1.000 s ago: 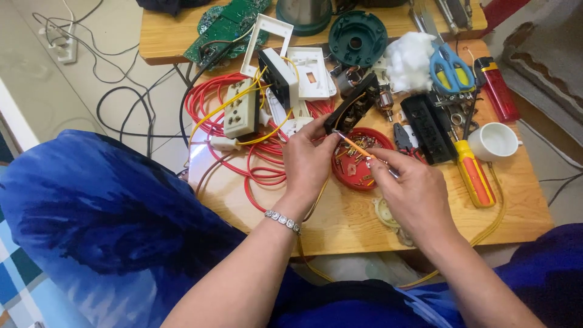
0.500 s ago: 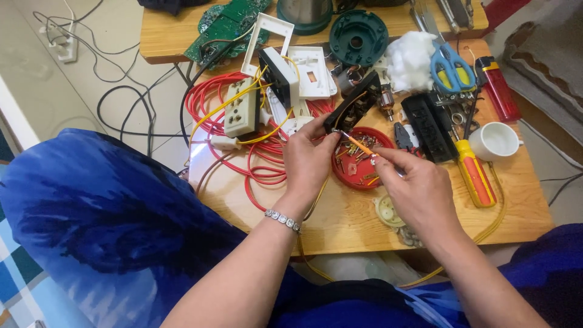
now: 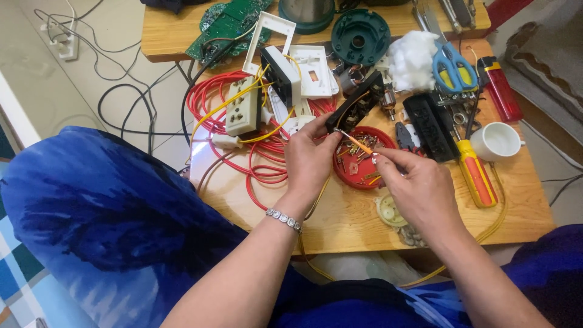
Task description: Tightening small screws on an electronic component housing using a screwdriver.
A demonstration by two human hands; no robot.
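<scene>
My left hand point(image 3: 310, 161) pinches the lower end of a black socket housing point(image 3: 358, 102) that has yellow wire running into it. My right hand point(image 3: 419, 188) holds a thin orange piece point(image 3: 359, 144), either a wire or a small tool; I cannot tell which. Its tip reaches my left fingertips at the housing. Both hands hover over a red round lid point(image 3: 363, 175) filled with several small metal parts, on the wooden table point(image 3: 340, 225). A bracelet sits on my left wrist.
An orange-handled screwdriver point(image 3: 477, 176), white cup point(image 3: 498, 141), red lighter point(image 3: 499, 88), blue scissors point(image 3: 454, 67) and cotton wad point(image 3: 413, 58) lie to the right. A black strip cover point(image 3: 431, 124) is nearby. Red cable coils point(image 3: 218, 103), a white socket block point(image 3: 243, 106) and a green circuit board point(image 3: 228, 24) lie left.
My right hand has drawn slightly closer to the left one, bringing the orange piece's tip up to the black housing. Everything else stayed put.
</scene>
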